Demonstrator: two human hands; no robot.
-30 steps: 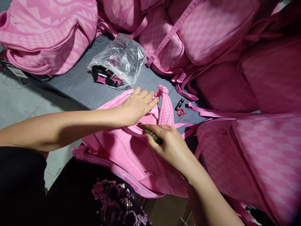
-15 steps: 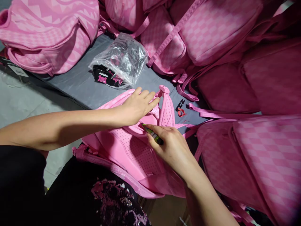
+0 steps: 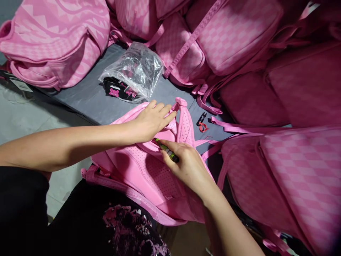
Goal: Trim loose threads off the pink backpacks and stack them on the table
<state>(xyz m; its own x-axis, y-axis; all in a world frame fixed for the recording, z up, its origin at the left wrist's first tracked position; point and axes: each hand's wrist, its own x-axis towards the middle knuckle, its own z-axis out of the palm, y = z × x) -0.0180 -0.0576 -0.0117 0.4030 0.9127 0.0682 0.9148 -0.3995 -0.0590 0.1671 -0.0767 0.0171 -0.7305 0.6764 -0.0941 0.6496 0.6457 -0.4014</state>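
Note:
A pink backpack point(image 3: 128, 167) lies with its dotted back panel up, partly against my lap and the table edge. My left hand point(image 3: 153, 121) is on its upper end, fingers curled over the pink fabric beside the dotted shoulder strap point(image 3: 185, 124). The left fingertips are partly hidden. In my right hand point(image 3: 183, 156) is a green-and-black pen-shaped tool point(image 3: 168, 150), pinched between thumb and fingers. Its tip points up and left at the fabric just below my left hand; whether it touches cannot be made out.
On the grey table point(image 3: 82, 99) lies a clear plastic bag point(image 3: 138, 67) of black tags. Small black thread snips point(image 3: 201, 120) with a red loop lie right of the backpack. Pink backpacks point(image 3: 239, 32) crowd the back and right; another pink backpack point(image 3: 61, 42) stands at the left.
The view has shifted slightly. Both hands keep their places on the backpack, and the pen-shaped tool stays in my right hand with its tip near the same fabric.

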